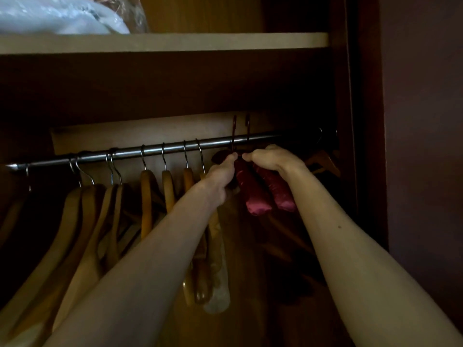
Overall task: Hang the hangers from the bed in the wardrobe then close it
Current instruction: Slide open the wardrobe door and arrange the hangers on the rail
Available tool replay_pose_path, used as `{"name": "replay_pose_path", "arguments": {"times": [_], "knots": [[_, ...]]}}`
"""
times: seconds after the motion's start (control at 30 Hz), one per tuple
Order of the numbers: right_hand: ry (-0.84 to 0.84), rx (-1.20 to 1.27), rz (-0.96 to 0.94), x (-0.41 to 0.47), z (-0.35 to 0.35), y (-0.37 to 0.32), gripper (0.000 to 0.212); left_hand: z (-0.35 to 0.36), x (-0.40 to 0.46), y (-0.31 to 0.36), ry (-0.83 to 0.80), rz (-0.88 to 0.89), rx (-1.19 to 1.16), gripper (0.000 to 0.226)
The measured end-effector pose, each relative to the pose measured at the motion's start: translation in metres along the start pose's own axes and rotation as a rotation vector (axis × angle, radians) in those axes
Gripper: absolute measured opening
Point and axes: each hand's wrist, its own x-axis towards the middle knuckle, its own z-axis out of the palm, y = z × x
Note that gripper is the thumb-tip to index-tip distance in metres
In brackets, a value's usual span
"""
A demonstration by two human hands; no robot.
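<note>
Both hands, left (223, 175) and right (271, 159), gripping padded hangers (258, 194), hooks above rod (155, 151) mid-frame; next lower them on.

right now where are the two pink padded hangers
In the head view, right of centre: the pink padded hangers are held at the rail by the left hand and right hand, right of the wooden hangers.

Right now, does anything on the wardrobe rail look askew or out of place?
Only the two red padded hangers that both hands hold: their hooks stick up above the rail rather than resting over it. The wooden hangers hang normally.
</note>
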Motion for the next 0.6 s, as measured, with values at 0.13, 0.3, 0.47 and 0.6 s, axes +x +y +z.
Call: {"name": "replay_pose_path", "arguments": {"times": [0.13, 0.3, 0.47, 0.6], "knots": [[-0.019, -0.052, -0.018, 0.020, 0.004, -0.010, 0.058, 0.000, 0.008, 0.004, -0.002, -0.001, -0.009, 0.022], [-0.038, -0.114, 0.003, 0.029, 0.006, -0.009, 0.058, 0.005, 0.015, -0.004, -0.006, -0.027, -0.021, 0.020], [-0.091, -0.150, 0.043, 0.030, 0.012, 0.002, 0.059, 0.005, 0.019, -0.020, 0.028, -0.047, -0.026, 0.031], [-0.101, -0.130, 0.087, 0.028, 0.024, 0.018, 0.058, 0.005, 0.023, -0.028, 0.031, -0.046, -0.042, 0.034]]}}
